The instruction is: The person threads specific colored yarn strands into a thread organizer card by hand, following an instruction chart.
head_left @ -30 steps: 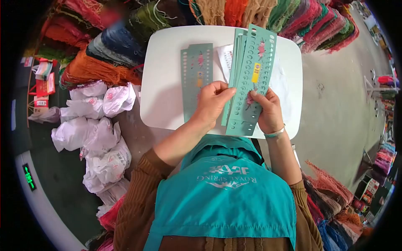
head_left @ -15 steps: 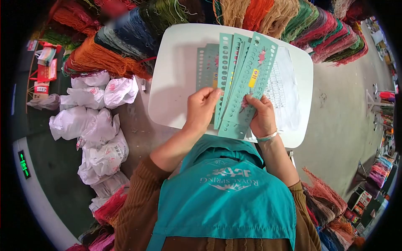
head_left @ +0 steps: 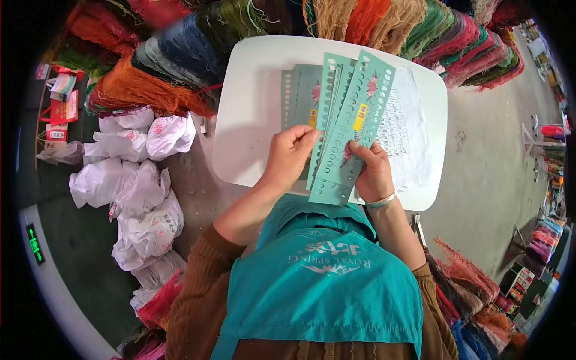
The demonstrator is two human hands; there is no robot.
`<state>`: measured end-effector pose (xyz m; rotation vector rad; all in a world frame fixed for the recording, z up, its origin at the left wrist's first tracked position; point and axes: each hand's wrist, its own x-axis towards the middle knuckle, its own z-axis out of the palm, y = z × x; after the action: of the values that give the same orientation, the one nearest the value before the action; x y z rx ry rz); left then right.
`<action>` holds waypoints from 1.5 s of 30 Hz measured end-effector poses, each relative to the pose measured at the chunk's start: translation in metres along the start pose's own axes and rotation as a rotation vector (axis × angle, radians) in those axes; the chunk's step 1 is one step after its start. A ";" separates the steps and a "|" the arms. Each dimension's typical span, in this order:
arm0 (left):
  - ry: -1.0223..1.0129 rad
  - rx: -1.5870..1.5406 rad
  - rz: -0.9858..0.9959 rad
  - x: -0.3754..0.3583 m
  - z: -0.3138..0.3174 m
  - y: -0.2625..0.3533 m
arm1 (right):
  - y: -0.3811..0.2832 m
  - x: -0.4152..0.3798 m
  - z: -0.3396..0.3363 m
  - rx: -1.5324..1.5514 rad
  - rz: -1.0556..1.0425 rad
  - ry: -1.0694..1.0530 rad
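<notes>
My right hand [head_left: 374, 171] grips a fanned stack of long green punched cards [head_left: 348, 129] by its lower right side, thumb on top. Rows of holes run along the cards' long edges, and the front one bears a pink flower print and a yellow label. At the stack's left edge, my left hand [head_left: 289, 155] has thumb and forefinger pinched on a card; the exact grip is partly hidden. Behind this hand, more green punched cards [head_left: 305, 90] lie on the white table [head_left: 249, 120].
Printed sheets [head_left: 411, 132] lie at the table's right side. Hanks of coloured thread [head_left: 372, 21] hang along the far side. White plastic bags [head_left: 144, 186] are piled on the floor at left. A teal apron [head_left: 324, 282] covers my front.
The fanned cards have drawn closer together, the left ones shifting right toward the front card. Both hands stay almost in place.
</notes>
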<state>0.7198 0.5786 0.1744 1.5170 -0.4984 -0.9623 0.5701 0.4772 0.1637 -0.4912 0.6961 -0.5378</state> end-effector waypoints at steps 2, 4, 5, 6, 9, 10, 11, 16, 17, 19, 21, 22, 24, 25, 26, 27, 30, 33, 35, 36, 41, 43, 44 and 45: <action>0.051 -0.041 0.012 -0.004 -0.006 0.011 | 0.000 0.000 -0.005 0.029 -0.014 0.042; 0.038 0.084 -0.022 -0.001 -0.028 0.004 | -0.005 -0.002 -0.013 0.044 -0.027 0.058; 0.032 0.166 -0.052 0.003 -0.038 0.002 | -0.009 -0.004 -0.017 0.045 -0.034 0.051; 0.024 0.249 -0.082 0.008 -0.047 -0.002 | -0.012 -0.005 -0.020 0.047 -0.044 0.046; 0.123 0.741 0.392 0.006 -0.042 0.001 | -0.015 -0.012 -0.019 -0.003 -0.121 0.111; 0.152 0.832 0.505 0.001 -0.033 0.007 | -0.017 -0.015 -0.019 -0.020 -0.150 0.127; -0.045 0.704 0.525 0.001 -0.026 0.003 | -0.017 -0.018 -0.019 -0.064 -0.169 0.123; -0.315 -0.033 0.344 -0.012 0.051 0.010 | -0.018 -0.037 0.018 -0.237 -0.379 0.161; -0.282 -0.046 0.406 -0.010 0.063 0.017 | -0.028 -0.041 0.013 -0.285 -0.420 0.121; -0.336 -0.072 0.508 -0.003 0.085 0.033 | -0.054 -0.044 -0.001 -0.387 -0.500 0.028; -0.363 -0.128 0.562 0.002 0.120 0.039 | -0.084 -0.046 -0.021 -0.363 -0.641 -0.021; -0.384 -0.157 0.584 0.008 0.142 0.041 | -0.101 -0.047 -0.033 -0.360 -0.719 -0.060; -0.399 -0.144 0.586 0.017 0.181 0.040 | -0.122 -0.043 -0.067 -0.562 -0.856 -0.013; -0.386 -0.102 0.561 0.024 0.195 0.025 | -0.123 -0.033 -0.095 -0.701 -0.925 0.016; -0.369 -0.059 0.535 0.031 0.209 0.010 | -0.124 -0.023 -0.123 -0.839 -0.988 0.048; -0.305 0.042 0.561 0.035 0.222 -0.009 | -0.118 -0.012 -0.149 -0.882 -0.868 0.031; -0.193 0.207 0.507 0.025 0.245 -0.020 | -0.117 -0.004 -0.179 -0.844 -0.730 -0.103; -0.127 0.223 0.540 -0.003 0.294 0.015 | -0.162 -0.032 -0.189 -0.760 -0.719 -0.196; -0.126 0.295 0.468 -0.013 0.332 0.042 | -0.207 -0.054 -0.196 -0.647 -0.781 -0.233; -0.174 0.241 0.414 -0.010 0.352 0.043 | -0.223 -0.059 -0.209 -0.621 -0.692 -0.211; -0.409 0.074 0.159 0.037 0.432 0.011 | -0.299 -0.078 -0.299 -0.503 -0.342 -0.108; -0.484 0.195 0.218 0.077 0.481 -0.011 | -0.363 -0.062 -0.349 -0.378 -0.332 0.019; -0.518 0.306 0.227 0.087 0.496 -0.014 | -0.391 -0.054 -0.365 -0.303 -0.360 0.086; -0.552 0.423 0.237 0.097 0.514 -0.011 | -0.420 -0.046 -0.383 -0.258 -0.394 0.148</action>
<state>0.3628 0.1968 0.1640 1.5003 -1.3149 -1.1321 0.1467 0.0951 0.1749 -0.8455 0.8205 -0.8655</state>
